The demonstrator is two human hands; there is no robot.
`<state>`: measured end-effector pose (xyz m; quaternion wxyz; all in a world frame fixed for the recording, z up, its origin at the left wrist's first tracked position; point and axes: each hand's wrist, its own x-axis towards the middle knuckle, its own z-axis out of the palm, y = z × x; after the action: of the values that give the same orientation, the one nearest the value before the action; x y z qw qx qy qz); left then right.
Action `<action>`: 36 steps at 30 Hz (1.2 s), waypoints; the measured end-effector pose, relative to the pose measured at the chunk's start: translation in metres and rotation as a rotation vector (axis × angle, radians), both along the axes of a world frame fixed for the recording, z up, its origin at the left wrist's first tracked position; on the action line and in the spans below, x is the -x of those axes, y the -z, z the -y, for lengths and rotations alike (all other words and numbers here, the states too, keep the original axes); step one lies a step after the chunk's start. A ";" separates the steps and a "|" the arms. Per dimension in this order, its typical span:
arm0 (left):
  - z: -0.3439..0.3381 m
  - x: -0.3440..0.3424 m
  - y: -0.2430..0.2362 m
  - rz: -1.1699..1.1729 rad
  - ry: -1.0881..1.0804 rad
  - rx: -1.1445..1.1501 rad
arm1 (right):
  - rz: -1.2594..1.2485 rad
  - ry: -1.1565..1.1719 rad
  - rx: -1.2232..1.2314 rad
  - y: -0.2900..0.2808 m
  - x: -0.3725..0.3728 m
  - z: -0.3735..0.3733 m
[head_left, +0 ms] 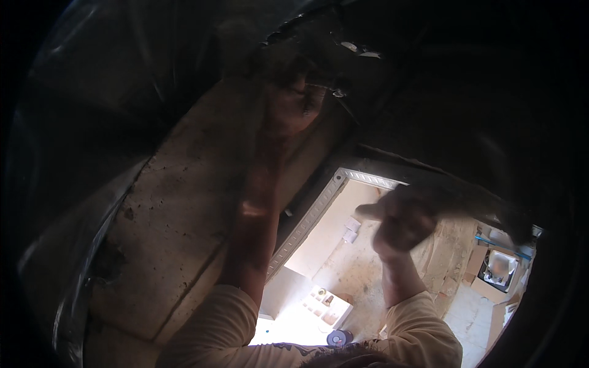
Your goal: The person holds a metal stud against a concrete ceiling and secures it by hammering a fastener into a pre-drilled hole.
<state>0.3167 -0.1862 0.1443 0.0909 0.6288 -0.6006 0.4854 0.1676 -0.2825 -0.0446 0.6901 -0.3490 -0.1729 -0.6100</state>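
My left hand (297,107) reaches up into a dark space, beside a pale, stained panel (184,165). Its fingers are curled closed near a small shiny bit (337,93), and what they hold is lost in the shadow. Above it, dark crumpled material (319,30) catches a few glints of light. Lower and to the right, my right hand (406,218) is raised in front of a bright opening. Motion smears it; the thumb points left, while the other fingers merge with the darkness, so I cannot see whether it holds anything.
A metal frame strip with holes (307,221) edges the bright opening. Through it show a white compartment tray (328,306), a dark round spool-like object (339,337) and an open cardboard box (496,273). Clear plastic sheeting (76,288) hangs at the left.
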 end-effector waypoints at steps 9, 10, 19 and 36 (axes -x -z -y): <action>-0.004 -0.008 0.000 -0.260 0.012 0.092 | 0.241 -0.357 -0.109 -0.009 0.022 0.005; -0.003 -0.008 0.002 -0.225 0.019 0.087 | 0.402 -0.451 -0.185 -0.013 0.025 0.004; -0.008 -0.017 -0.012 0.050 -0.078 0.050 | -0.357 0.008 0.197 0.002 -0.009 -0.003; 0.014 0.002 -0.003 0.031 0.104 0.092 | -0.054 -0.310 -0.110 -0.005 0.007 0.006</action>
<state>0.3145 -0.1998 0.1477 0.1358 0.5843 -0.6108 0.5167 0.1610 -0.2889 -0.0393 0.7984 -0.2961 -0.1726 -0.4951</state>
